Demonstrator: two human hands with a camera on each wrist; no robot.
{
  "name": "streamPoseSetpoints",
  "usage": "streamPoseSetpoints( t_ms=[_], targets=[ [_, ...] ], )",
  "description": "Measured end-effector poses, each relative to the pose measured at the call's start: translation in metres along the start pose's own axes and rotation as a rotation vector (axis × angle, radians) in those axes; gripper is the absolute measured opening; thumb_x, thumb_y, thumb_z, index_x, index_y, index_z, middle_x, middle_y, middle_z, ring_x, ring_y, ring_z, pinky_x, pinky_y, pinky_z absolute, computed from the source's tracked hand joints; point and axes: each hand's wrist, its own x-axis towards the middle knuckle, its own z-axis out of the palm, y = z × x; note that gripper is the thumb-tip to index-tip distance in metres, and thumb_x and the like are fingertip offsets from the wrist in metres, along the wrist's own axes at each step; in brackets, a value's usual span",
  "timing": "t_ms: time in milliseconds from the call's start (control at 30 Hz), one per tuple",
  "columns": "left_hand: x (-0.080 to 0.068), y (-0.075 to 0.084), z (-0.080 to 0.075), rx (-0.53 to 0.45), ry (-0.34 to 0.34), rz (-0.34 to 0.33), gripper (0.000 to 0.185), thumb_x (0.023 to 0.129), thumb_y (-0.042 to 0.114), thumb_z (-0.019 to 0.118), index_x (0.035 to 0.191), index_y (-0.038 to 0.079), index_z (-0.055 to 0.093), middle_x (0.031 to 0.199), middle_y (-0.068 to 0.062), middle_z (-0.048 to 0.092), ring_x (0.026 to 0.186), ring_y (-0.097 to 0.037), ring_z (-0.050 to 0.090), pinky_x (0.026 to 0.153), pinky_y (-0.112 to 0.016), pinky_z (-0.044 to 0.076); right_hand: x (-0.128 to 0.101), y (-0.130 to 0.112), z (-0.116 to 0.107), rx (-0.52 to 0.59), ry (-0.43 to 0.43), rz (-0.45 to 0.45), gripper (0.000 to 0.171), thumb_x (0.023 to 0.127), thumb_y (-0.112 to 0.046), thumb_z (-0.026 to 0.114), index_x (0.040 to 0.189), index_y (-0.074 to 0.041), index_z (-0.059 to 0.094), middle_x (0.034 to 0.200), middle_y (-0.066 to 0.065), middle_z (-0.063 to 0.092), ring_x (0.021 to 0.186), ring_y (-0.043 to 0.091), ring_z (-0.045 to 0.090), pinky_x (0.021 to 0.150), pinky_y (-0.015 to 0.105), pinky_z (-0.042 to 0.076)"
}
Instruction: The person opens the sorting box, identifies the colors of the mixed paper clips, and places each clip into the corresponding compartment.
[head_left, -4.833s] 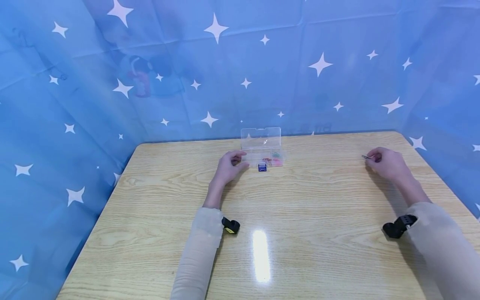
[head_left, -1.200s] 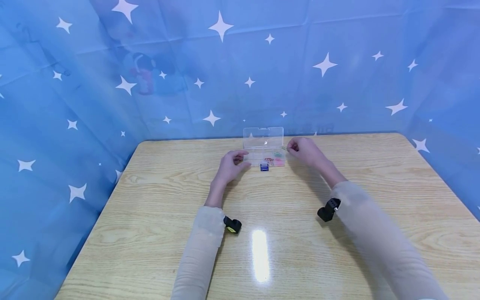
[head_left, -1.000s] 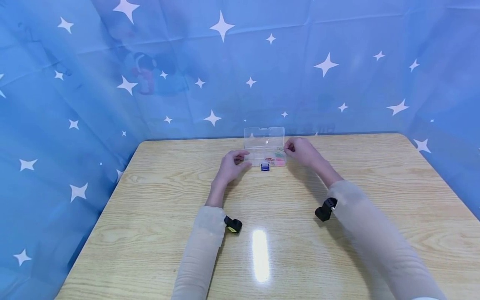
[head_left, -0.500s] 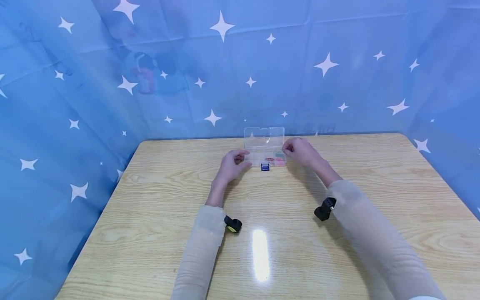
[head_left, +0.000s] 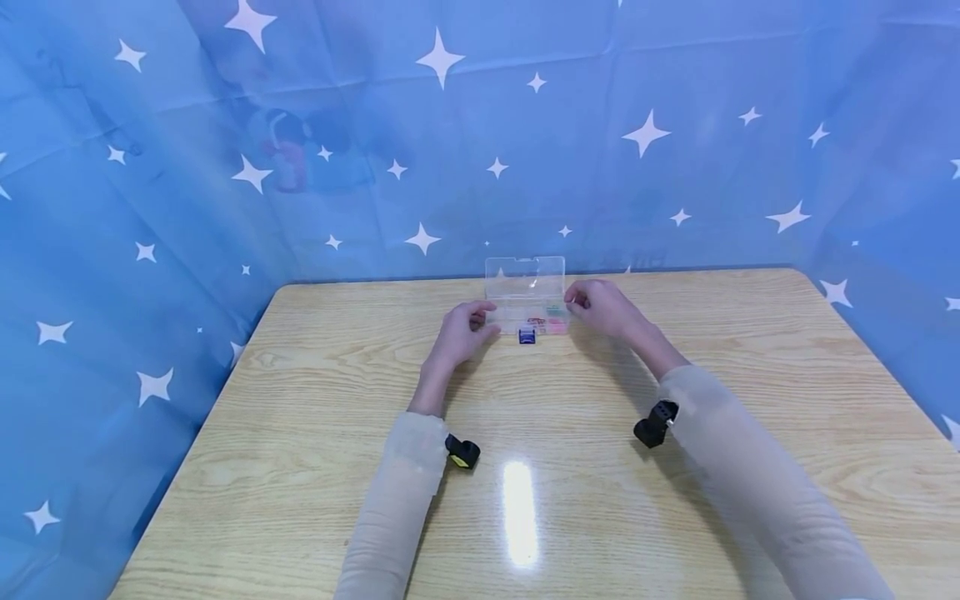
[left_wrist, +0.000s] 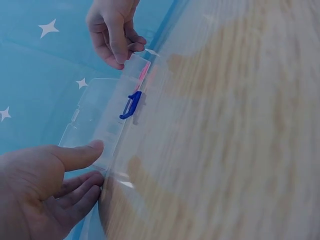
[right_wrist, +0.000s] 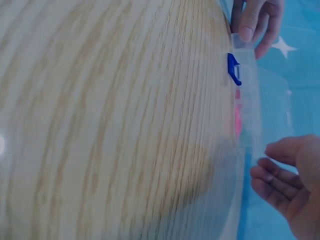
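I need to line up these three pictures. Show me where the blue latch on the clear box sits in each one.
Head view: blue latch at centre, on the front of the clear box, between the two hands.
Left wrist view: blue latch upper left of centre, on the box edge.
Right wrist view: blue latch upper right, on the box edge.
Shared landmark: the wooden table.

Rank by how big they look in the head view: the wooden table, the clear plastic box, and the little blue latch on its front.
1. The wooden table, by far the largest.
2. The clear plastic box, lid raised, between the left hand and right hand.
3. The blue latch, a tiny speck.
No ties here.
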Motion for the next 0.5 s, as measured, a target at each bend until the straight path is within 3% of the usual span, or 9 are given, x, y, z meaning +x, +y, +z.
streamPoseSetpoints(
  t_ms=[300,500],
  targets=[
    [-0.003,0.005,-0.005,0.043,0.019,-0.020,0.062,0.098,0.021,0.069,0.153,0.007,0.042,0.124,-0.019,0.060,0.116,-0.031,0.058,0.101,-0.044,0.050,-0.011,0.001,-0.009,-0.007,0.028,-0.008,0.022,0.101,-0.007,0.056,0.115,0.006,0.067,0.097,0.016,0.067,0.085,0.027,0.061,0.076,0.042,0.053],
    [-0.008,0.013,-0.010,0.067,0.043,-0.027,0.056,0.102,0.028,0.063,0.150,0.004,0.045,0.134,-0.020,0.057,0.119,-0.033,0.058,0.099,-0.046,0.051,-0.022,0.005,-0.017,-0.009,0.038,-0.021,0.023,0.102,-0.008,0.055,0.117,0.007,0.066,0.096,0.015,0.067,0.081,0.025,0.060,0.073,0.041,0.052]
  ],
)
